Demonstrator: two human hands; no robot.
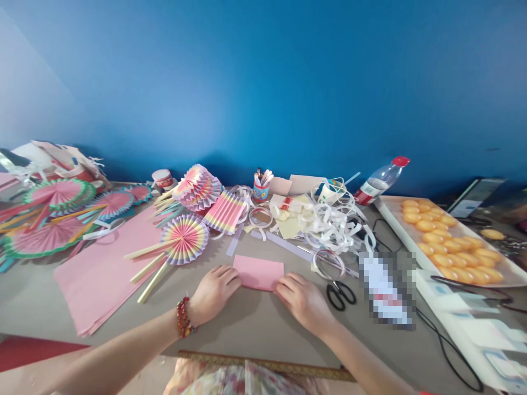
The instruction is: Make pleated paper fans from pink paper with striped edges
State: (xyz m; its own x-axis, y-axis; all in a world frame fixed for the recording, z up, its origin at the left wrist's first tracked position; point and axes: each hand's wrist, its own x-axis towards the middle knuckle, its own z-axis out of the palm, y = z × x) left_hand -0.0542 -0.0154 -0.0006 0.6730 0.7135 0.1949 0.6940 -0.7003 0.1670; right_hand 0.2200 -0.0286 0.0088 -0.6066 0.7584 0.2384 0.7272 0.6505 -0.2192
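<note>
A folded piece of pink paper (pixel 259 270) lies on the grey table in front of me. At its left end, the fingers of my left hand (pixel 217 289) are closed together on the lower corner. My right hand (pixel 302 300) grips the lower right corner the same way. Both thumbs are mostly hidden. Just right of my right hand are the black-handled scissors (pixel 341 295). Beyond my left hand lies a pleated paper fan (pixel 185 240) with pale yellow sticks, and beside it a stack of larger pink sheets (pixel 96 277).
Curled white paper strips (pixel 335 227) pile up behind the paper, near a pen cup (pixel 261 191) and a plastic bottle (pixel 382 181). Finished fans (pixel 53 241) crowd the far left. A tray of yellow oval pieces (pixel 391 208) and a black cable (pixel 447 343) occupy the right.
</note>
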